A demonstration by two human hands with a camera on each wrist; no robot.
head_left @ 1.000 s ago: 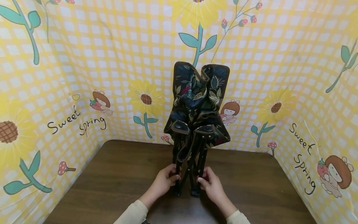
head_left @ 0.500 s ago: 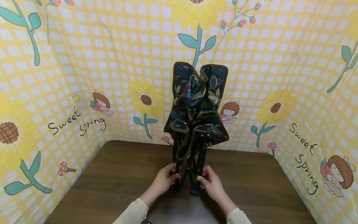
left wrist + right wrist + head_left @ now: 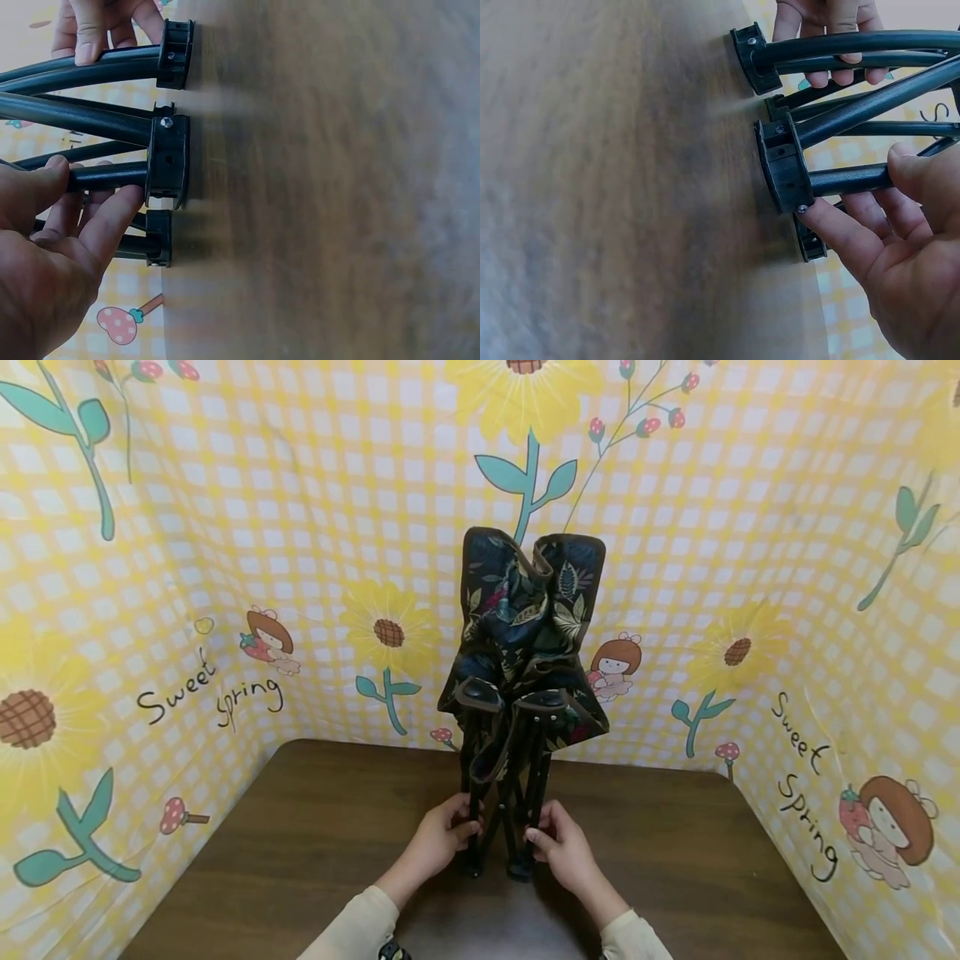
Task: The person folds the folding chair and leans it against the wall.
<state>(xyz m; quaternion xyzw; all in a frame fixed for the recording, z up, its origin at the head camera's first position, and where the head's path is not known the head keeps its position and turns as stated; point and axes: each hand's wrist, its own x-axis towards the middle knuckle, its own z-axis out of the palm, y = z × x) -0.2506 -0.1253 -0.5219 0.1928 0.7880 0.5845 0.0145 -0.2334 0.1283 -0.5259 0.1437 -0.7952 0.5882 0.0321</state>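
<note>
A half-folded camping chair (image 3: 517, 610) with dark, leaf-patterned fabric stands upright on the brown table. Its fabric bunches into a fold down the middle, above black tube legs that cross low down. My left hand (image 3: 442, 835) pinches the near left leg tube (image 3: 109, 176) between thumb and fingers, just above its plastic foot (image 3: 169, 161). On the other side my right hand (image 3: 564, 847) holds the near right leg tube (image 3: 851, 178), fingertips right by that foot (image 3: 784, 169). Both wrist views show the opposite hand at the top, on its own leg.
The brown wooden table (image 3: 315, 877) has a rounded back corner at the left. Yellow checked cloth (image 3: 315, 510) printed with sunflowers hangs close behind the chair and along both sides.
Both hands keep their hold on the legs. The chair's feet have shifted slightly away from me, and its fabric looks a little narrower. The head view has moved slightly.
</note>
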